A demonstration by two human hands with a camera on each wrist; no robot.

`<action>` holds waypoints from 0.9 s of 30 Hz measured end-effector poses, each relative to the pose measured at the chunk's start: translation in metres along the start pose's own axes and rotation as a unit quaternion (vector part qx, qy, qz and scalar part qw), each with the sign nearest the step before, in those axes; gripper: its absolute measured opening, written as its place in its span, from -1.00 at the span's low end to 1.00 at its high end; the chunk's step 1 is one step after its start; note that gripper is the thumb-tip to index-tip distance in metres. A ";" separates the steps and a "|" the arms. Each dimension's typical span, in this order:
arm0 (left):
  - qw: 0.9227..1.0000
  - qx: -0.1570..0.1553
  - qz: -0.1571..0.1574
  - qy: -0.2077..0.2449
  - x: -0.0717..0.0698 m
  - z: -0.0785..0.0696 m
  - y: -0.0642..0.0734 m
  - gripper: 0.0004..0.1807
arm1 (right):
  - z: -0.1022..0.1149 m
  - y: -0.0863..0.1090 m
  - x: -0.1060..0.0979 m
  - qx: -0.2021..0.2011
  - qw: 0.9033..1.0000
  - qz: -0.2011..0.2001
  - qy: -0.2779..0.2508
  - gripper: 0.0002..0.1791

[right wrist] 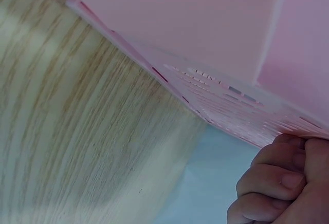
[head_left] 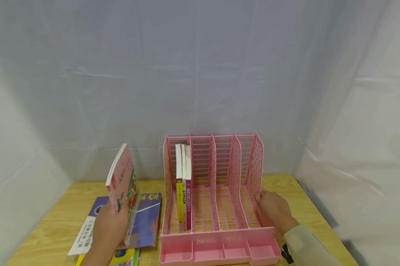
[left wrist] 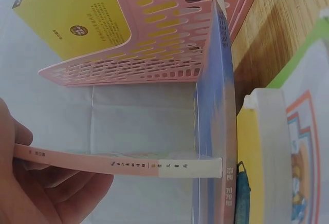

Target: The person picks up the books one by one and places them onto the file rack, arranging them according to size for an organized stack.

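Note:
My left hand [head_left: 110, 221] grips a thin pink book [head_left: 121, 177] upright by its spine side, above a stack of books left of the rack. In the left wrist view the book's spine [left wrist: 128, 165] shows, its white end at a blue book [left wrist: 213, 95]. On the right, my right hand [head_left: 275, 208] pinches the outer side wall of a pink desk book rack [head_left: 216, 236]; its curled fingers [right wrist: 270, 180] show in the right wrist view. Several books stand in the rack's leftmost slot, including a yellow-spined book [head_left: 180, 201] and a magenta-spined book [head_left: 188, 203].
Under the left hand lie a purple-blue book [head_left: 148, 221], a white-covered book [head_left: 81, 236] and a yellow book [head_left: 123, 256]. Small trays [head_left: 176, 253] run along the rack's front. A wooden table [head_left: 50, 221] carries everything, with pale sheeting [head_left: 200, 74] behind.

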State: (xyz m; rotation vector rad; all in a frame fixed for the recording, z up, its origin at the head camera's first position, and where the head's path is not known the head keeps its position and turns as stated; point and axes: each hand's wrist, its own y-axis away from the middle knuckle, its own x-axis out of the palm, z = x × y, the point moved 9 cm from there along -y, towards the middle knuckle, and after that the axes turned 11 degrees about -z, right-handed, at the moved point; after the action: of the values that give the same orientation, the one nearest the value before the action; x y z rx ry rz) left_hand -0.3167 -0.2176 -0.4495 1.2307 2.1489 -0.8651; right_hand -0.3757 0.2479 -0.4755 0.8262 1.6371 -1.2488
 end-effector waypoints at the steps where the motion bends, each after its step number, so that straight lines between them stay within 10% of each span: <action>1: 1.000 0.000 -0.001 0.000 0.000 0.000 0.000 -0.19 | -0.001 0.000 0.000 0.003 1.000 0.000 -0.005 -0.83; 27: 1.000 0.001 -0.002 0.006 0.000 0.000 0.002 -0.20 | 0.003 0.001 -0.006 -0.038 0.999 -0.030 0.017 -0.70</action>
State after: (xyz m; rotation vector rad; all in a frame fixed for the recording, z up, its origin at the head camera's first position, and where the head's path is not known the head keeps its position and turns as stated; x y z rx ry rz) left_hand -0.3151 -0.2163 -0.4502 1.2365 2.1603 -0.8635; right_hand -0.3717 0.2449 -0.4711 0.7594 1.7371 -1.2125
